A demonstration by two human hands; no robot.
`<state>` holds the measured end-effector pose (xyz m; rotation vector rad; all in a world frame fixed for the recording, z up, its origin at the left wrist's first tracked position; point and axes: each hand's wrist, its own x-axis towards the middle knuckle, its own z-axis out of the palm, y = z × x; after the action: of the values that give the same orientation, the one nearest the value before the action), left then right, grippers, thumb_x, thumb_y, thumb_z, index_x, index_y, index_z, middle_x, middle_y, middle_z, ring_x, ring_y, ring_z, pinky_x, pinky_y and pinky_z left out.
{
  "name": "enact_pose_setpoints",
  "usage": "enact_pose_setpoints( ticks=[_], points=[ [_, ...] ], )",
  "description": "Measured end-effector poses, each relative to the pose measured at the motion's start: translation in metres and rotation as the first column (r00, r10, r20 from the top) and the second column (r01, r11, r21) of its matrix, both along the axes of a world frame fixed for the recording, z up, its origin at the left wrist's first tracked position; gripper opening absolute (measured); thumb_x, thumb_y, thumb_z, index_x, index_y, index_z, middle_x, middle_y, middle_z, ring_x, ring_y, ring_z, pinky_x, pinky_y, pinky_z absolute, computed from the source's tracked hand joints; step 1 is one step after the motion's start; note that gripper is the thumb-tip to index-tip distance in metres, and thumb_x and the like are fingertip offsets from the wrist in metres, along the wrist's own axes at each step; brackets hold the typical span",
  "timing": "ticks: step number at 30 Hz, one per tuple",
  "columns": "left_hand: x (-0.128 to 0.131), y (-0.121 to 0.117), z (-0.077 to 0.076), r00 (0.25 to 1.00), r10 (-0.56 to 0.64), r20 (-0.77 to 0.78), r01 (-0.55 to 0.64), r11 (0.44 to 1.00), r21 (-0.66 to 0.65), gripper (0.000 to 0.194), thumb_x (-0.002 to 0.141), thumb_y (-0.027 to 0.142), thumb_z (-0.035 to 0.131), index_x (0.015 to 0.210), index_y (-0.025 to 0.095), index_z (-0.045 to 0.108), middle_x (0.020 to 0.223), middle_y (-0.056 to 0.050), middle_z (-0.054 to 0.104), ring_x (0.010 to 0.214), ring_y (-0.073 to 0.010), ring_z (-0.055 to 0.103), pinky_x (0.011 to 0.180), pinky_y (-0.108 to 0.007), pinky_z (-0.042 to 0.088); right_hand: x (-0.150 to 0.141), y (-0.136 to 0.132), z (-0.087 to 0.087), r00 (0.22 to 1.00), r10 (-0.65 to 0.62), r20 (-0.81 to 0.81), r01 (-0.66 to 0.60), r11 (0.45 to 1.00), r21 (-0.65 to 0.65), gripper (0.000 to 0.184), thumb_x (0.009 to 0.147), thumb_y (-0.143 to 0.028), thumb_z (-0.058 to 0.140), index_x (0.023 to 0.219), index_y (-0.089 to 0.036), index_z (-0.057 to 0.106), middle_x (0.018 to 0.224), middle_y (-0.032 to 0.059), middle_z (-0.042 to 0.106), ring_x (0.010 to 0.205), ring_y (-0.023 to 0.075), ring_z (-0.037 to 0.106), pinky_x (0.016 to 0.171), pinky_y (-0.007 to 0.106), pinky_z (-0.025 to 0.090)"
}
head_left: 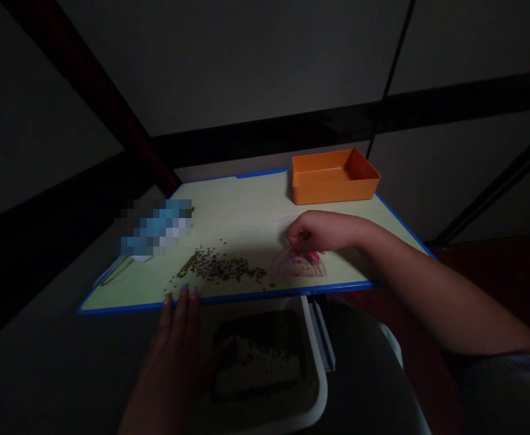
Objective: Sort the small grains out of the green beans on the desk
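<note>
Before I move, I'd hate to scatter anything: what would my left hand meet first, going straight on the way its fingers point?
Probably the small dark bits on the board, just past the blue edge by your left hand's fingertips, though fingertip height is unclear.

The orange box (326, 185) at one o'clock looks like smooth, slightly shiny plastic. The pale board (242, 208) in the middle looks smooth and mostly matt.

Orange tray (332, 185), pale yellow-green board (242, 208) edged blue, white-rimmed container (322, 386), dark specks (222, 267)
</note>
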<state>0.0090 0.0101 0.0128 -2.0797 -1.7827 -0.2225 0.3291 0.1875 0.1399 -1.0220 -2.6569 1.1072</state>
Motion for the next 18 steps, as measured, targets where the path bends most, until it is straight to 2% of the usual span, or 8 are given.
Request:
enact_pose_setpoints(
  ticks=[7,18],
  points=[
    [-0.0025,0.0010,0.0005,1.000,0.004,-0.024,-0.005,1.000,-0.017,0.094,0.091,0.069,0.031,0.160,0.015,-0.002,0.166,-0.023,0.034,0.158,-0.0428,0.023,0.110,-0.059,0.049,-0.0030,-0.0043,0.0020,0.995,0.001,0.104,-0.004,1.000,0.031,0.023,0.086,-0.012,0.064,0.065,-0.017,0.057,0.048,-0.0079,0.054,0.048,0.0081,0.046,0.057,0.027,0.030],
    [0.0010,0.0010,-0.0014,1.000,-0.020,-0.010,0.021,0.999,0.046,0.090,0.093,0.068,0.027,0.160,0.014,0.003,0.166,-0.023,0.034,0.158,-0.0416,0.022,0.110,-0.058,0.049,-0.0058,-0.0069,-0.0017,0.992,0.079,0.101,-0.074,0.996,-0.056,0.023,0.090,-0.015,0.063,0.067,-0.017,0.059,0.051,-0.0061,0.058,0.050,0.0091,0.051,0.057,0.026,0.034]
  ],
)
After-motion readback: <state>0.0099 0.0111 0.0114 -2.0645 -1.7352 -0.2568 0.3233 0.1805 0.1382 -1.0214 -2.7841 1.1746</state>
